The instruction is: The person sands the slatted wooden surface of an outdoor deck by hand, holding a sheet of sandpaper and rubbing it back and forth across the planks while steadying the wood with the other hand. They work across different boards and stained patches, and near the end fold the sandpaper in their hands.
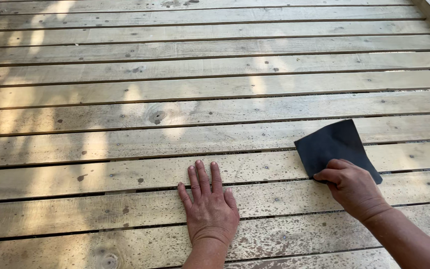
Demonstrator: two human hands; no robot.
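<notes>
Left hand (209,206) lies nearest, spread flat, palm down on the deck (125,129), fingers together and pointing away, holding nothing. Right hand (350,187) sits off to its right, well apart, fingers curled and pinching the near edge of a dark sandpaper sheet (334,144). That sheet lies flat on the boards just beyond the right hand.

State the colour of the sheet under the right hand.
The square abrasive sheet under the right hand is dark charcoal grey, seen in the head view.
</notes>
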